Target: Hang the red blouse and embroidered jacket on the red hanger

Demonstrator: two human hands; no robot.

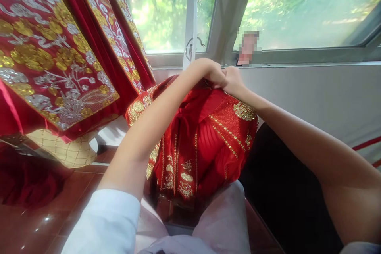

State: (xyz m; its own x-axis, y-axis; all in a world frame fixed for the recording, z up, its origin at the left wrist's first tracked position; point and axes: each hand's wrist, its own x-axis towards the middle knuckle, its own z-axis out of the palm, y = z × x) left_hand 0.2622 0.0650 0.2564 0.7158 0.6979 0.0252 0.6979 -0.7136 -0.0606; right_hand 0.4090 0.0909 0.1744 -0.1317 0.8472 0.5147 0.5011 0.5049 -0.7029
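Note:
A red garment with gold embroidery (205,139) is bunched in front of me, above my knees. Its pleats and gold-beaded lines run down toward the floor. My left hand (214,74) is closed at the garment's top edge, its fingers curled and partly hidden. Right against it, my right hand (233,82) is closed on the same edge, with the two hands touching. The exact piece of cloth between the fingers is too small to make out.
Red robes with gold and silver embroidery (53,51) hang at the left. Windows (303,12) with a metal latch (195,45) are ahead, and a pixelated patch (249,47) covers something by the sill. A cream quilted cloth (64,149) sits low left. A black surface (285,190) lies at right.

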